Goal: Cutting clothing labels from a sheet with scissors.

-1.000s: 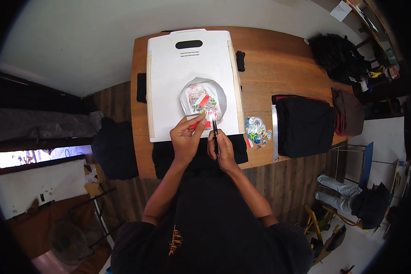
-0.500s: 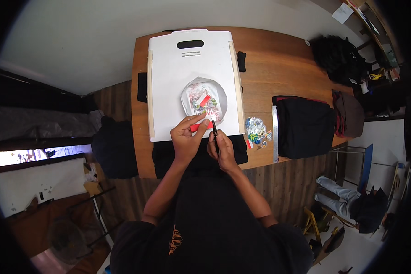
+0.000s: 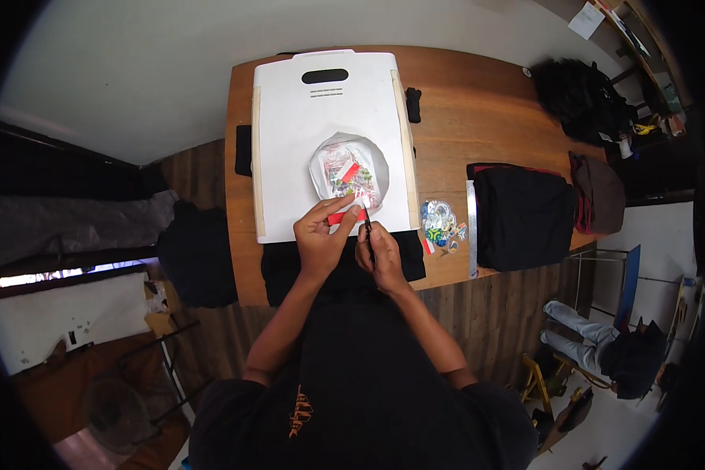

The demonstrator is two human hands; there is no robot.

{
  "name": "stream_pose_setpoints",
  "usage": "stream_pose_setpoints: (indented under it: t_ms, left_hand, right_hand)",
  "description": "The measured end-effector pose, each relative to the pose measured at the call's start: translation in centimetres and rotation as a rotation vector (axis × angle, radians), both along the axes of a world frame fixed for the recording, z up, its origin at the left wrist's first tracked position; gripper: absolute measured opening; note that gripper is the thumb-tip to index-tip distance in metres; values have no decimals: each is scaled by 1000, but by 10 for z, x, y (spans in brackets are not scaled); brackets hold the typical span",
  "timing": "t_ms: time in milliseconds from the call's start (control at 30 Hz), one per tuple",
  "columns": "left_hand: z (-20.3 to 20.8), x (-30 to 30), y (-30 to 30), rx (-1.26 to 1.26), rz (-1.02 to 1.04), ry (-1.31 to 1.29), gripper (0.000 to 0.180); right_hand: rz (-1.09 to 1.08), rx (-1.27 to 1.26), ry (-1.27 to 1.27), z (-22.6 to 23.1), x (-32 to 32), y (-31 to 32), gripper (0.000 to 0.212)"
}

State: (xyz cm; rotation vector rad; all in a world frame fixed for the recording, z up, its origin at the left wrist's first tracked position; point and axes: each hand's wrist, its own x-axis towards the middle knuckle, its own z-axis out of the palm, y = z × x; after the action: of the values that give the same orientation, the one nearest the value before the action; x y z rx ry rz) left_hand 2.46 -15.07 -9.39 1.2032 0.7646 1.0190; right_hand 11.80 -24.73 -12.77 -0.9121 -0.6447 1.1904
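Left hand [image 3: 317,241] pinches red piece [image 3: 336,219], less white showing than earlier; right hand [image 3: 384,260] curls round black scissors [image 3: 369,229]; trimming apparently underway.

No text, number or sign is legible. Printed markings, unreadable at this resolution, appear on these items: an orange graphic [image 3: 300,413] on the black fabric shirt [image 3: 360,352]; multicoloured printing on the white sheet-like item [image 3: 362,159] inside the round opening of the white rectangular panel [image 3: 290,141]; patterns on the small multicoloured pieces [image 3: 437,223] on the brown wooden desk [image 3: 454,110].
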Motion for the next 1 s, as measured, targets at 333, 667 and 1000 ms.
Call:
stream_pose_setpoints:
  t_ms: [333,667,1000]
  left_hand:
    - [2,1,0,0,4,28,27]
    - [-3,0,0,13,-19,15,27]
    - [-3,-2,-1,-4,-26,36,27]
  right_hand:
    - [-21,-1,0,-1,0,2,37]
    - [-39,4,12,-1,-2,4,38]
    - [-43,-5,22,-4,-3,3,37]
